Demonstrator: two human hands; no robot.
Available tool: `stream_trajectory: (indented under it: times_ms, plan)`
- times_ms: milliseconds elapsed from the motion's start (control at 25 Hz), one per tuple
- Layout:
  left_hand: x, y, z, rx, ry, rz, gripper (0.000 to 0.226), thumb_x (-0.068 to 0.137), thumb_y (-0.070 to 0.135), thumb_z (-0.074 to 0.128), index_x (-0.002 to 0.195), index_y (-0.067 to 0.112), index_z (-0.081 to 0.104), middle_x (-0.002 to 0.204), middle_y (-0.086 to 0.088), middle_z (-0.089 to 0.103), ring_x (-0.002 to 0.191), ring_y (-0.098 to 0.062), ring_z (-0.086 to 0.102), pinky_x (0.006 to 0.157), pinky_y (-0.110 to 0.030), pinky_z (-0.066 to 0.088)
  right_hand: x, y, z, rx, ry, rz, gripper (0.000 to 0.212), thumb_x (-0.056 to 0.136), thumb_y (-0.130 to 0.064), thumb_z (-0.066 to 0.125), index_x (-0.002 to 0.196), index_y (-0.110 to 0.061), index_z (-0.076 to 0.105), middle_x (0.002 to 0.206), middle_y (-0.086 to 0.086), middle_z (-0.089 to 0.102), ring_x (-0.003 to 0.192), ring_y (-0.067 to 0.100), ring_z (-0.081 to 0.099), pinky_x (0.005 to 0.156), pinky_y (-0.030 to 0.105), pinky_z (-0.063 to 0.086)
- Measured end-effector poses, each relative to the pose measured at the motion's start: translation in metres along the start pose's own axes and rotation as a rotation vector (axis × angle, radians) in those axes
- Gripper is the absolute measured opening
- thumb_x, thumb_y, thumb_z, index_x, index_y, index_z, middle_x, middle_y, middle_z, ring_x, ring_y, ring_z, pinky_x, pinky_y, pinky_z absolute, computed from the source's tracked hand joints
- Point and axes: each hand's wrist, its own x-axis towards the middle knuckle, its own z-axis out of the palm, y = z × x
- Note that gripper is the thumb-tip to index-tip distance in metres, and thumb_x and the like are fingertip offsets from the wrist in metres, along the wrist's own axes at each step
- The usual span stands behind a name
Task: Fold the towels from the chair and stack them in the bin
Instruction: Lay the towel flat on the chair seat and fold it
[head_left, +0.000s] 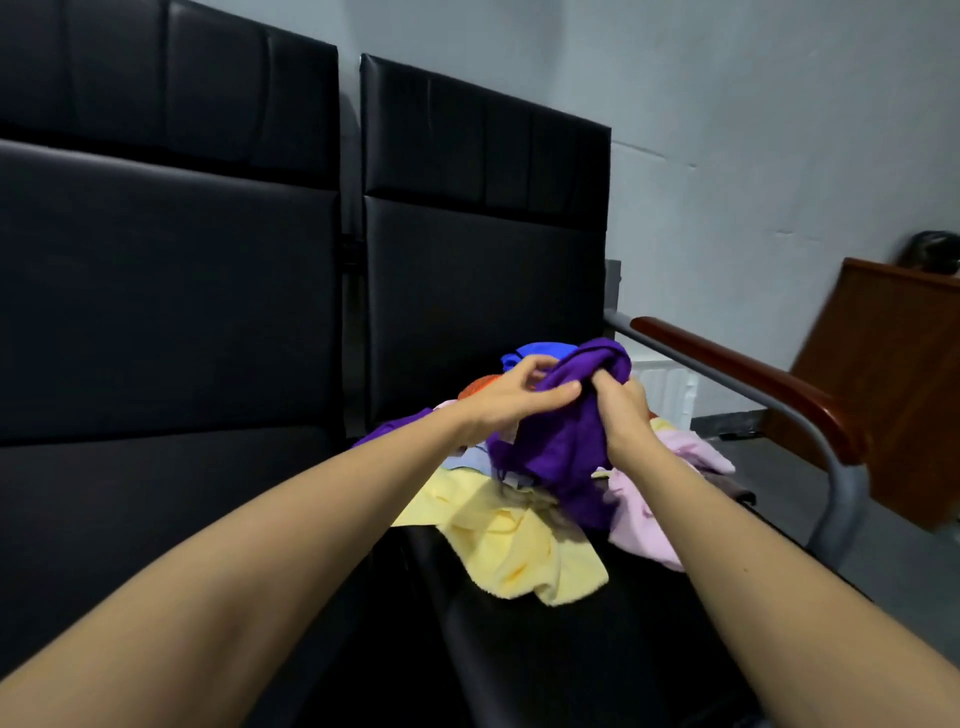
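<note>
A heap of towels lies on the black chair seat (597, 623). Both my hands hold a purple towel (566, 441) lifted above the heap. My left hand (514, 397) pinches its upper edge from the left. My right hand (621, 410) grips the bunched top from the right. Under it lie a yellow towel (514, 545), a pink towel (649, 514), a blue towel (540, 351) and an orange one (480, 385), partly hidden behind my hands. No bin is in view.
Black padded chair backs (483, 260) stand behind the heap, with another chair on the left (171, 312). A wooden armrest on a grey metal frame (753, 374) runs along the right. A brown wooden desk (893, 384) stands further right by the grey wall.
</note>
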Motion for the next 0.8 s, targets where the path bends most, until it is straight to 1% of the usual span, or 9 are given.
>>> stream_trajectory:
  times_ms: [120, 200, 280, 360, 440, 520, 640, 720, 800]
  plan:
    - [-0.027, -0.001, -0.001, -0.003, 0.036, -0.025, 0.029, 0.091, 0.021, 0.061, 0.120, 0.020, 0.054, 0.111, -0.002, 0.064, 0.100, -0.016, 0.062, 0.086, -0.027, 0.051, -0.018, -0.035, 0.004, -0.051, -0.165, -0.001, 0.023, 0.090, -0.005, 0.052, 0.070, -0.015, 0.055, 0.069, 0.005, 0.058, 0.063, 0.015, 0.054, 0.058, 0.025, 0.045]
    - [-0.044, 0.012, -0.005, -0.060, 0.185, -0.003, 0.015, 0.095, 0.009, 0.051, 0.107, 0.012, 0.058, 0.099, -0.006, 0.064, 0.088, -0.017, 0.060, 0.077, -0.022, 0.050, -0.031, -0.048, 0.008, -0.197, -0.316, -0.023, 0.020, 0.090, -0.006, 0.054, 0.073, -0.016, 0.059, 0.071, 0.003, 0.061, 0.065, 0.013, 0.057, 0.057, 0.020, 0.047]
    - [-0.061, 0.027, -0.023, -0.012, 0.335, -0.016, 0.016, 0.094, 0.005, 0.043, 0.095, 0.015, 0.054, 0.089, -0.007, 0.060, 0.078, -0.017, 0.056, 0.067, -0.027, 0.047, -0.038, -0.052, 0.012, -0.334, -0.467, 0.011, 0.010, 0.090, -0.009, 0.058, 0.086, -0.017, 0.062, 0.082, 0.004, 0.066, 0.074, 0.015, 0.061, 0.066, 0.022, 0.049]
    - [-0.087, 0.039, -0.053, 0.165, 0.464, -0.053, 0.011, 0.094, 0.009, 0.040, 0.094, 0.018, 0.047, 0.080, -0.003, 0.053, 0.067, -0.013, 0.049, 0.058, -0.026, 0.041, -0.043, -0.052, 0.019, -0.459, -0.613, 0.042, 0.011, 0.091, -0.012, 0.059, 0.099, -0.018, 0.063, 0.098, 0.007, 0.067, 0.086, 0.020, 0.063, 0.079, 0.032, 0.050]
    - [-0.124, 0.051, -0.087, 0.402, 0.459, -0.057, 0.009, 0.095, 0.010, 0.042, 0.099, 0.017, 0.045, 0.077, 0.002, 0.050, 0.063, -0.009, 0.045, 0.048, -0.019, 0.038, -0.051, -0.054, 0.037, -0.479, -0.725, 0.046, 0.010, 0.091, -0.014, 0.059, 0.098, -0.019, 0.064, 0.101, 0.008, 0.068, 0.087, 0.021, 0.065, 0.087, 0.036, 0.050]
    - [-0.168, 0.062, -0.120, 0.564, 0.408, -0.084, 0.007, 0.094, 0.012, 0.048, 0.092, 0.018, 0.048, 0.074, 0.004, 0.051, 0.061, -0.011, 0.046, 0.043, -0.016, 0.036, -0.069, -0.061, 0.066, -0.474, -0.862, 0.051, 0.007, 0.091, -0.017, 0.059, 0.094, -0.018, 0.065, 0.094, 0.005, 0.071, 0.078, 0.015, 0.068, 0.081, 0.030, 0.054]
    - [-0.223, 0.069, -0.169, 0.785, 0.397, -0.173, 0.014, 0.092, 0.009, 0.053, 0.082, 0.019, 0.049, 0.077, -0.003, 0.057, 0.066, -0.020, 0.056, 0.052, -0.020, 0.041, -0.089, -0.065, 0.106, -0.623, -0.980, 0.019, 0.005, 0.089, -0.013, 0.062, 0.091, -0.015, 0.066, 0.080, 0.001, 0.070, 0.065, 0.011, 0.066, 0.064, 0.022, 0.055]
    - [-0.260, 0.073, -0.202, 1.022, 0.471, -0.306, 0.009, 0.093, 0.011, 0.051, 0.099, 0.008, 0.057, 0.096, -0.015, 0.063, 0.084, -0.027, 0.063, 0.067, -0.027, 0.045, -0.101, -0.064, 0.136, -0.788, -0.974, -0.100, 0.006, 0.089, -0.009, 0.063, 0.089, -0.011, 0.068, 0.074, 0.003, 0.067, 0.058, 0.009, 0.063, 0.057, 0.019, 0.051]
    - [-0.294, 0.076, -0.232, 1.253, 0.529, -0.486, 0.024, 0.094, 0.017, 0.050, 0.113, 0.004, 0.057, 0.114, -0.018, 0.062, 0.101, -0.031, 0.059, 0.078, -0.030, 0.043, -0.113, -0.064, 0.168, -0.968, -0.939, -0.279, 0.012, 0.090, -0.007, 0.059, 0.096, -0.004, 0.069, 0.076, 0.006, 0.064, 0.060, 0.012, 0.058, 0.053, 0.017, 0.044]
